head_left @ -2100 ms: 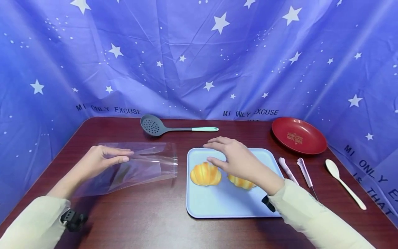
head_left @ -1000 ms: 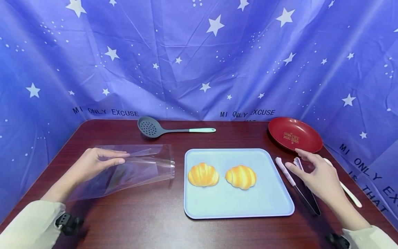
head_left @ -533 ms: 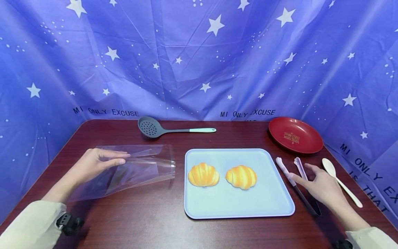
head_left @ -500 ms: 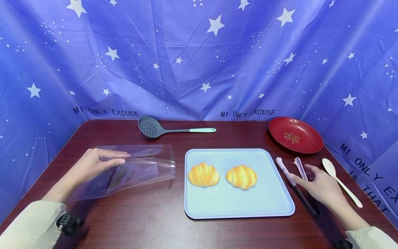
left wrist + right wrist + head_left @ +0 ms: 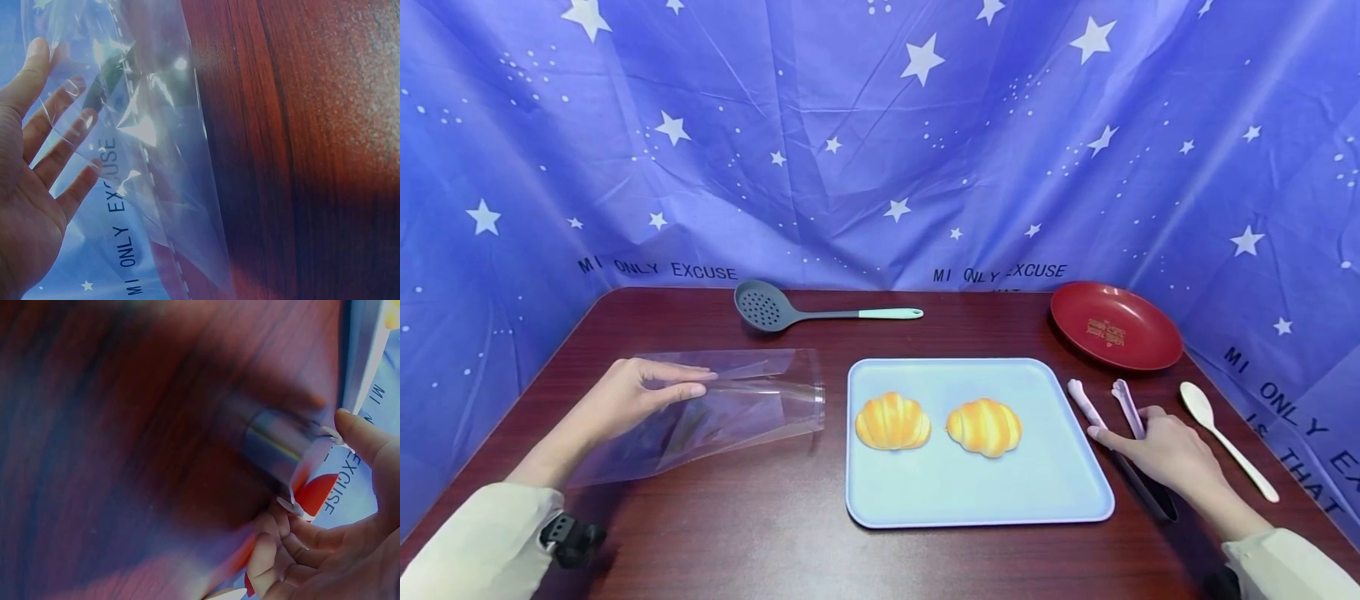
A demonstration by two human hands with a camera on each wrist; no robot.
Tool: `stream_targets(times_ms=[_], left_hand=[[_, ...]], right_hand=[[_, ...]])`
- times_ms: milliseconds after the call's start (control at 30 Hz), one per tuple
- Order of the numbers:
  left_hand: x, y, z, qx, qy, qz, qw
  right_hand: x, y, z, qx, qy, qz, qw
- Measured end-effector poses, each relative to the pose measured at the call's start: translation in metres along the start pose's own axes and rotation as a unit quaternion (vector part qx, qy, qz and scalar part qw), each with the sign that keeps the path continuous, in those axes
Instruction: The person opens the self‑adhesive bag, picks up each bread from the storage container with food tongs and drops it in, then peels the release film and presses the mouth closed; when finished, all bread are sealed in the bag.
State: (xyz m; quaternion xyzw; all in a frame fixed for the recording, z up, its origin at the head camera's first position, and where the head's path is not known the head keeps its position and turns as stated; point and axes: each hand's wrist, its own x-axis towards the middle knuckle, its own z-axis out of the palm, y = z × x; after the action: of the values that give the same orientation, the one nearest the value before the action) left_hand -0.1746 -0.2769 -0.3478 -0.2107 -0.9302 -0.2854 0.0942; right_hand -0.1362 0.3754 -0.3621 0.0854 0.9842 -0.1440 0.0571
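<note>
My left hand (image 5: 628, 398) holds a clear plastic bag (image 5: 771, 410) by its near part, above the left side of the table. In the left wrist view its fingers (image 5: 65, 153) show through the film. My right hand (image 5: 1172, 454) is at the metal tongs (image 5: 1086, 402) with pinkish-white paw-shaped ends. Its thumb lies against one arm of the tongs and its fingers against the other. In the right wrist view the bent metal end of the tongs (image 5: 275, 447) shows between thumb and fingers. Two croissant-shaped breads, one on the left (image 5: 892, 422) and one on the right (image 5: 984, 427), lie on a light blue tray (image 5: 977, 492).
A grey slotted skimmer (image 5: 765, 307) with a mint handle lies at the back of the table. At the back right stands a red plate (image 5: 1116, 325). A white spoon (image 5: 1228, 442) is to the right of the tongs. A blue star-patterned cloth (image 5: 850, 142) hangs behind.
My right hand has moved from over the tray to the tongs on the right, then lowered and closed in on their two arms. My left hand keeps holding the bag in nearly the same place.
</note>
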Motion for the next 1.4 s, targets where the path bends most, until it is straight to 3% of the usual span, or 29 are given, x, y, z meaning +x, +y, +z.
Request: stream_targets(times_ms=[367, 1000, 1233, 1400], left_hand=[[0.001, 0.000, 0.001, 0.004, -0.001, -0.006, 1.0000], [0.002, 0.000, 0.002, -0.005, 0.004, 0.006, 1.0000], [0.001, 0.000, 0.002, -0.006, 0.003, -0.001, 1.0000], [0.002, 0.000, 0.002, -0.004, 0.001, -0.006, 1.0000]], right_hand=[[0.003, 0.000, -0.003, -0.004, -0.002, 0.008, 1.0000], [-0.005, -0.014, -0.011, 0.005, 0.132, -0.050, 0.9900], [-0.007, -0.021, -0.017, -0.002, 0.150, -0.047, 0.9876], [-0.004, -0.025, -0.020, -0.014, 0.158, -0.087, 0.9834]])
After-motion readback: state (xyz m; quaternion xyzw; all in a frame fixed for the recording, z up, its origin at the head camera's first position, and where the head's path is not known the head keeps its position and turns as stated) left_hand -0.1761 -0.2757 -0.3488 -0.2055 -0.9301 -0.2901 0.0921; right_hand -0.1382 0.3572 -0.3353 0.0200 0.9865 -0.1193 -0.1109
